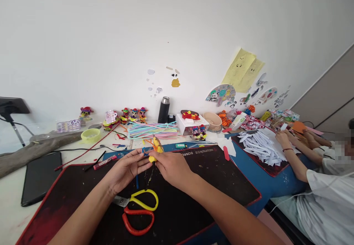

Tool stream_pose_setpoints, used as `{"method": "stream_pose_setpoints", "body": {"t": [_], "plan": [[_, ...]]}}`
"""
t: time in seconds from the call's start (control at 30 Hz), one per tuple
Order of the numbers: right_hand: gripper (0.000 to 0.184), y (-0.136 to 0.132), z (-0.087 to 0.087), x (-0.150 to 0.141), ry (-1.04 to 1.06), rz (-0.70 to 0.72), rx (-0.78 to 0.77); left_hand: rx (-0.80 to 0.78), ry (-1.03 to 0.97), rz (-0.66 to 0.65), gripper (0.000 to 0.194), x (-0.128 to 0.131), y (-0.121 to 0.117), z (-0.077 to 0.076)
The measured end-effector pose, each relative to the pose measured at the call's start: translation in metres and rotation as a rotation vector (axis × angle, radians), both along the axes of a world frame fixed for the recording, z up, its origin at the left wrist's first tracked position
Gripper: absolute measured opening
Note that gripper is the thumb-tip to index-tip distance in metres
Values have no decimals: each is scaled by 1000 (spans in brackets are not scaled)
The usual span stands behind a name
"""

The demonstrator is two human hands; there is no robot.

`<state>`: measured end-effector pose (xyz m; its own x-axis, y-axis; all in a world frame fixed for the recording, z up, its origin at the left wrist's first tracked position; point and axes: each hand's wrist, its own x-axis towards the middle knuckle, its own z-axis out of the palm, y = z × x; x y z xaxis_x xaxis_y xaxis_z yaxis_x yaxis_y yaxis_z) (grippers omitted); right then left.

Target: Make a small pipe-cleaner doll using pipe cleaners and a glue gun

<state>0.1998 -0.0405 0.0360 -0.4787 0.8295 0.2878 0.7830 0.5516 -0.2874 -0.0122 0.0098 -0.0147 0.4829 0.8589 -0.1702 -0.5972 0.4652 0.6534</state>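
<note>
Over the dark desk mat (177,186) my two hands meet. My left hand (125,167) is closed, pinching a small twisted blue pipe cleaner (143,151) between thumb and finger. A blue strand (137,181) hangs beneath it. My right hand (173,167) is closed around a stained yellow tool (157,145) that looks like a hot glue gun, its narrow tip pointing up. A dark speckled cord hangs below it; part of the tool is hidden by my fingers. Scissors (141,213) with one yellow and one red handle lie on the mat below my hands.
Bundled pastel pipe cleaners (153,130), a black thermos (164,110), a white box (190,124) and small figures (134,115) line the wall. A black tablet (41,178) lies left. At right, a co-worker's hand (283,140) is beside piled paper strips (262,147).
</note>
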Motion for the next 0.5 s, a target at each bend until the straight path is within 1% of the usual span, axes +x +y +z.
{"method": "stream_pose_setpoints", "body": {"t": [0.1,0.17,0.37,0.5], "plan": [[41,-3,-6,0,-89,14,-6,5,5,-25,16,1,0,-4],[43,-4,-9,1,-88,20,-19,24,2,-31,13,2,0,-5],[47,-7,-6,2,116,73,-44,64,-75,-15,12,3,-3,-2],[43,-8,-3,1,242,81,-60,81,-115,-21,12,3,-4,-1]]}}
